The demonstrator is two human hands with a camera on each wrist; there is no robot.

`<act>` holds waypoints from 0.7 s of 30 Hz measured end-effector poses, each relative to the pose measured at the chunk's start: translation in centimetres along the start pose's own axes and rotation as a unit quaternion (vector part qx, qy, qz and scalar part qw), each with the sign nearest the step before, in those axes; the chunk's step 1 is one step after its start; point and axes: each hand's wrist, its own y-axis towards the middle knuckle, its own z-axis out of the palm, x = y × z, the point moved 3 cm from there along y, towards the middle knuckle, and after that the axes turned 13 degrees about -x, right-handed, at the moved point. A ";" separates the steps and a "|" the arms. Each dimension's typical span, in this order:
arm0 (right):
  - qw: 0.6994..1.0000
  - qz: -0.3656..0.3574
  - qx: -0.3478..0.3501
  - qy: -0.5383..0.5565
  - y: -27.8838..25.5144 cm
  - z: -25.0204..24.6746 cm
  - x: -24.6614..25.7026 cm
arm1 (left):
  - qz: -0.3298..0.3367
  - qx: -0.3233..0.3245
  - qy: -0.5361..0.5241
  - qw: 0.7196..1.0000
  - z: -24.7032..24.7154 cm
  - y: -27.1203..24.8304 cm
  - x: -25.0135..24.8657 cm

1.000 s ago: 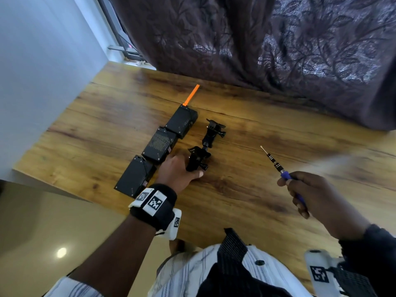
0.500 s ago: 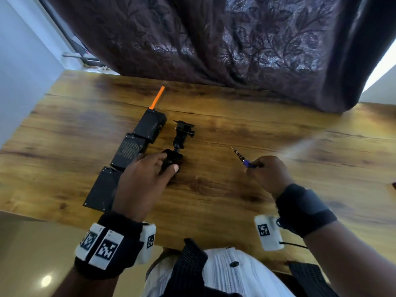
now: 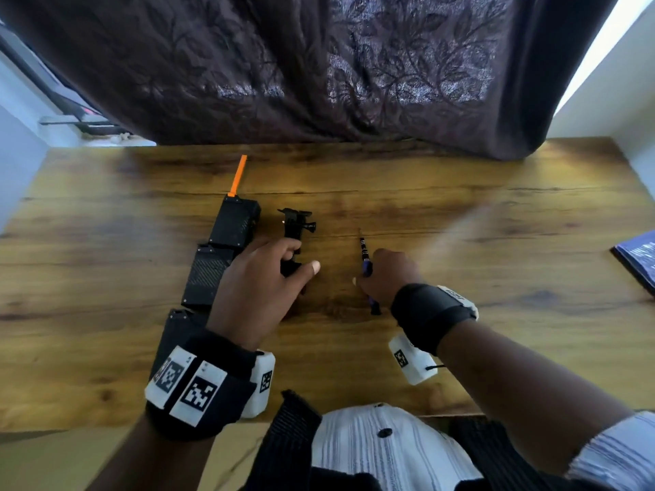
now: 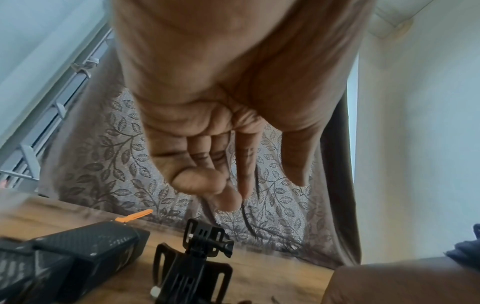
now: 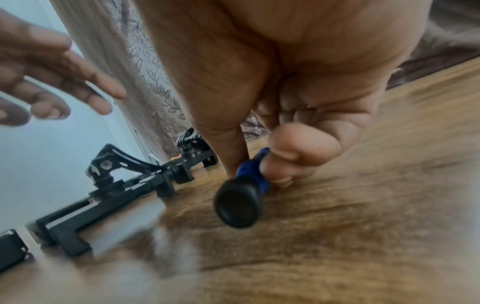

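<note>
A black camera mount lies on the wooden table; it also shows in the left wrist view and the right wrist view. My left hand hovers just above it with relaxed fingers, holding nothing, as the right wrist view of that hand also shows. To its right, my right hand pinches a blue-handled precision screwdriver between thumb and fingers. Its black end cap is low over the table and its tip points away from me.
Three black boxes lie in a row left of the mount, the farthest with an orange strip sticking out. A dark patterned curtain hangs along the table's far edge. A dark book sits at the right edge.
My left hand has let go of the mount's base and risen slightly above it. My right hand has brought the screwdriver left and down to the table beside the mount.
</note>
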 end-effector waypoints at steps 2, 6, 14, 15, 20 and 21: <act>1.000 -0.002 -0.007 -0.014 -0.5 -0.1 0.4 | 0.018 0.007 -0.011 1.000 -0.2 0.9 -0.1; 0.999 0.037 -0.021 -0.017 -1.4 -0.6 -0.1 | 0.032 0.030 -0.067 0.997 -0.1 2.7 -1.1; 0.986 0.148 -0.043 0.059 -4.8 -4.8 -8.8 | 0.109 0.098 -0.132 0.980 4.6 3.3 -8.4; 0.986 0.151 -0.043 0.063 -5.1 -5.3 -9.7 | 0.112 0.098 -0.143 0.979 5.0 3.2 -9.0; 0.974 0.186 -0.110 0.071 -6.3 -8.5 -18.7 | 0.164 0.111 -0.184 0.963 9.3 3.1 -15.1; 0.971 0.193 -0.127 0.068 -6.4 -9.3 -20.7 | 0.176 0.122 -0.185 0.959 10.2 2.9 -16.5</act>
